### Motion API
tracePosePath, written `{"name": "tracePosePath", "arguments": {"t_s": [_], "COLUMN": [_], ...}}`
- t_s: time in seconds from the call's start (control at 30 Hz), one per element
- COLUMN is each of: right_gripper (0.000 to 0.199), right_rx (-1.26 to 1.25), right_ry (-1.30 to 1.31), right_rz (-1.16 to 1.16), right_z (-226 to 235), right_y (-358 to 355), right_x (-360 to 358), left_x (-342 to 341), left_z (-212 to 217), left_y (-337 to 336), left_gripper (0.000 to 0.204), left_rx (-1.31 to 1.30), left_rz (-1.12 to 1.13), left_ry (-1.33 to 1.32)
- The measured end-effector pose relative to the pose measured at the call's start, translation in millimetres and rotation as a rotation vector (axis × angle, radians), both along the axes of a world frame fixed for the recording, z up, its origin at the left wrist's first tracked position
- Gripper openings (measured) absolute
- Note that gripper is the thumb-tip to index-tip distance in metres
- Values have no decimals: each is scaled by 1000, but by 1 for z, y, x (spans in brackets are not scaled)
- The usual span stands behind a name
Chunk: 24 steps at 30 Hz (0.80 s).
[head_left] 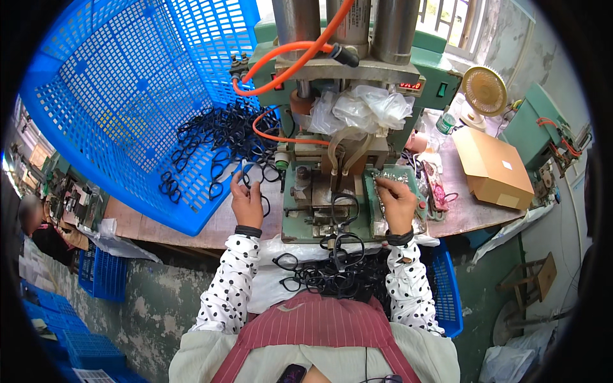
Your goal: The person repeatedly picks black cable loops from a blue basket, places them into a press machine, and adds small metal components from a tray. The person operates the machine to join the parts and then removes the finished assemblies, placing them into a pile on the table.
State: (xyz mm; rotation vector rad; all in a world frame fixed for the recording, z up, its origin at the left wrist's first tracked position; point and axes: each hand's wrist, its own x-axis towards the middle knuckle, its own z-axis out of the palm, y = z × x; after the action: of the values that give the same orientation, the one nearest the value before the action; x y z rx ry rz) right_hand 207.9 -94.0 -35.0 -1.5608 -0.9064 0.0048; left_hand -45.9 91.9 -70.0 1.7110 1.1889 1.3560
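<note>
My left hand is above the table just left of the machine, its fingers closed round something I cannot make out; a pale tip shows above them. Black eyeglass frames lie near it. My right hand has its fingers pinched together over a tray of small metal pieces; anything between the fingertips is hidden. Between my hands, a black eyeglass frame sits at the metal fixture of the green press. More black frames are heaped in front of my apron.
A large blue basket, tilted, holds many black frames at the left. Orange hoses loop across the press. To the right are a cardboard box, a small fan and a wooden stool. Another person is at far left.
</note>
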Motion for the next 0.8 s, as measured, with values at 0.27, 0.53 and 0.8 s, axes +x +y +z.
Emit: {"name": "tracePosePath", "arguments": {"t_s": [0.27, 0.53, 0.8], "right_gripper": [31, 42, 55], "right_rx": [64, 15, 138], "right_ry": [325, 319, 351], "right_rz": [256, 215, 219], "right_z": [34, 38, 34], "right_y": [6, 22, 33], "right_x": [-47, -59, -57], "left_x": [26, 52, 50], "left_z": [72, 61, 72], "left_y": [-75, -91, -94], "left_gripper": [46, 58, 53], "left_rx": [920, 968, 1023], "left_rz": [-514, -857, -988], "left_ry": [179, 115, 159]}}
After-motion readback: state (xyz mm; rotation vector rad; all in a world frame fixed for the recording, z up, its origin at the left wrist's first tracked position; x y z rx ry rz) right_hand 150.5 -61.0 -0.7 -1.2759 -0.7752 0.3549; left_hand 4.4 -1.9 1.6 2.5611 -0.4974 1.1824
